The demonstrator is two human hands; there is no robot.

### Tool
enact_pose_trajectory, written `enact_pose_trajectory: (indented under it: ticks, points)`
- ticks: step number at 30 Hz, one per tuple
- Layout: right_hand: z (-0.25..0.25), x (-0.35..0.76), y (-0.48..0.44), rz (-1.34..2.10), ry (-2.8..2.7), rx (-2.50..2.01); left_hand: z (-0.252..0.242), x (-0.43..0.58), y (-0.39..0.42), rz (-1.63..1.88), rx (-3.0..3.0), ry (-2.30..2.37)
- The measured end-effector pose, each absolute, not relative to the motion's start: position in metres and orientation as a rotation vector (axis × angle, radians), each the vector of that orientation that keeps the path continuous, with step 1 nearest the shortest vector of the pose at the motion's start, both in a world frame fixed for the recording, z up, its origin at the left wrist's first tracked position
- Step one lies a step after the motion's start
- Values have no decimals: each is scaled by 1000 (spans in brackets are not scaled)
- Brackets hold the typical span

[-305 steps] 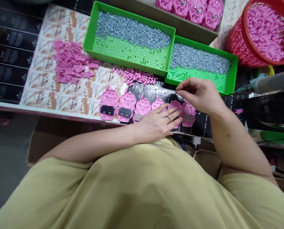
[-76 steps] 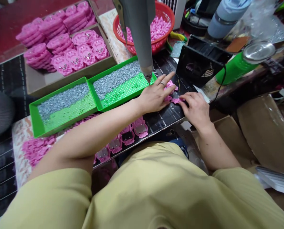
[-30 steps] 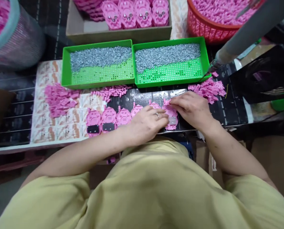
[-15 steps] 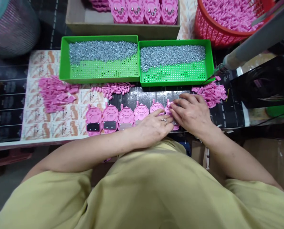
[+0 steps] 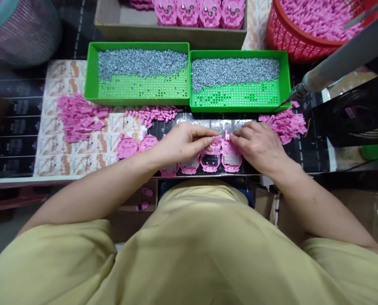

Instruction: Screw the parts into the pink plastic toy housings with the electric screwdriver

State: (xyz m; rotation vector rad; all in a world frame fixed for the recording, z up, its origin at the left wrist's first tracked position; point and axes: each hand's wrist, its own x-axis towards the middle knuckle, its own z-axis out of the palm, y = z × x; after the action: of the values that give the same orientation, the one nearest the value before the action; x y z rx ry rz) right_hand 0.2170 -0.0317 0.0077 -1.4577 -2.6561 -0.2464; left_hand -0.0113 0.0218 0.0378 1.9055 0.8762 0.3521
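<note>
Pink shells (image 5: 231, 159) are lined up along the near edge of the black-covered table (image 5: 312, 156) in the head view. At the two rightmost, the left hand (image 5: 184, 142) and right hand (image 5: 261, 146) are curled; whether anything is grasped cannot be told. Printed paper (image 5: 73, 165) is spread at nine o'clock; green trays (image 5: 138, 101) are set at twelve, a red basket (image 5: 290, 38) at two, a mesh bin (image 5: 33, 40) at ten.

the left hand (image 5: 191, 142) hides the tops of the pink cases (image 5: 189, 165) beneath it; whether it pinches anything is too small to tell. beyond the right hand (image 5: 260, 144), the picture's top edge cuts off the red basket (image 5: 299, 47).
</note>
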Motion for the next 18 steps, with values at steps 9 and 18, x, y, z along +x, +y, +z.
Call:
enact_pose_trajectory:
  ticks: [9, 18]
  points:
    - [-4, 214, -43, -153, -2328, -1617, 33, -13, 29, 249, 1645, 851]
    - [0, 227, -27, 96, -2440, -1484, 29, 0, 10, 376, 2475, 634]
